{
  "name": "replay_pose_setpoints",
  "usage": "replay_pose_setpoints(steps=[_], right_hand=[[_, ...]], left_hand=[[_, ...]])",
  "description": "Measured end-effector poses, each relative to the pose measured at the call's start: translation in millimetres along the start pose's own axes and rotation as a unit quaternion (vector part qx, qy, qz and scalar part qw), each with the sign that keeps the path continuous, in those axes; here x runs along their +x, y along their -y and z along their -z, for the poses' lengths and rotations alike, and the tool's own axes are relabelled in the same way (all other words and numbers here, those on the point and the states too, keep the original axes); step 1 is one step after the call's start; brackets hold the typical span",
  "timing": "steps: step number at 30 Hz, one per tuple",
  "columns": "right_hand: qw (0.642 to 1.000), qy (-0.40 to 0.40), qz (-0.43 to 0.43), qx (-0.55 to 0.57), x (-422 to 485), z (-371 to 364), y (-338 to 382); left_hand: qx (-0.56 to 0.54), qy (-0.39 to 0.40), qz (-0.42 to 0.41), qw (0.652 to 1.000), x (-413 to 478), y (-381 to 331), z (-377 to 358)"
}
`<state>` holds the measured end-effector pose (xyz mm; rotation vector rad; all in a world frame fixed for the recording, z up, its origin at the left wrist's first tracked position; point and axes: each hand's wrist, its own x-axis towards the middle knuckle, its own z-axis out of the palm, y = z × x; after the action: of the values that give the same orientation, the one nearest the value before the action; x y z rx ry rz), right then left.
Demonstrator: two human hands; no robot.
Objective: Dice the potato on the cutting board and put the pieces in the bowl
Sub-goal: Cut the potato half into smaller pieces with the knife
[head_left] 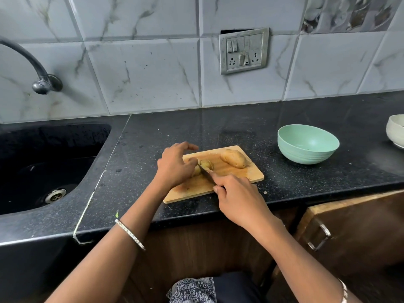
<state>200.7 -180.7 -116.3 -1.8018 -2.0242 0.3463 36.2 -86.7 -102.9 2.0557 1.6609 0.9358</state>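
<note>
A wooden cutting board [244, 174] lies on the black counter. On its far right part rests a brown uncut potato half [234, 158]. Near the board's middle sits a pale, partly cut potato piece [205, 164]. My left hand [175, 166] curls over that piece and holds it down. My right hand [238, 199] grips the handle of a dark knife [205, 172], whose blade lies against the cut piece. A mint green bowl [307, 147] stands to the right of the board, and I see no pieces in it.
A black sink [43, 162] with a drain fills the left side, under a curved tap [32, 66]. A white bowl [396, 130] sits at the right edge. Tiled wall with a switch plate [243, 51] is behind. A cabinet door [349, 232] hangs open below.
</note>
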Motion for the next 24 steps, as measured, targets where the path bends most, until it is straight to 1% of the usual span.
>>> replay_pose_setpoints(steps=[4,11,14,18,21,24], right_hand=[[1.000,-0.002,-0.002,0.000,-2.4,0.5,2.2],[1.000,0.001,-0.006,-0.008,-3.8,-1.6,2.9],[1.000,0.002,-0.010,-0.008,-2.5,-1.0,4.0],[1.000,0.002,-0.010,-0.009,-1.9,-1.1,6.0],[1.000,0.000,-0.008,-0.002,-2.7,1.0,6.6],[1.000,0.000,-0.008,0.008,-2.9,4.1,6.0]], left_hand=[[0.117,0.071,0.017,0.990,19.6,-5.9,-0.6],[0.175,0.079,-0.013,0.981,31.3,-10.0,2.9],[0.159,0.086,-0.023,0.983,34.8,-4.7,2.8],[0.092,0.081,-0.031,0.992,39.8,5.7,0.4],[0.073,0.070,-0.040,0.994,39.8,8.0,1.5],[0.067,0.075,-0.049,0.994,41.0,10.5,2.4]])
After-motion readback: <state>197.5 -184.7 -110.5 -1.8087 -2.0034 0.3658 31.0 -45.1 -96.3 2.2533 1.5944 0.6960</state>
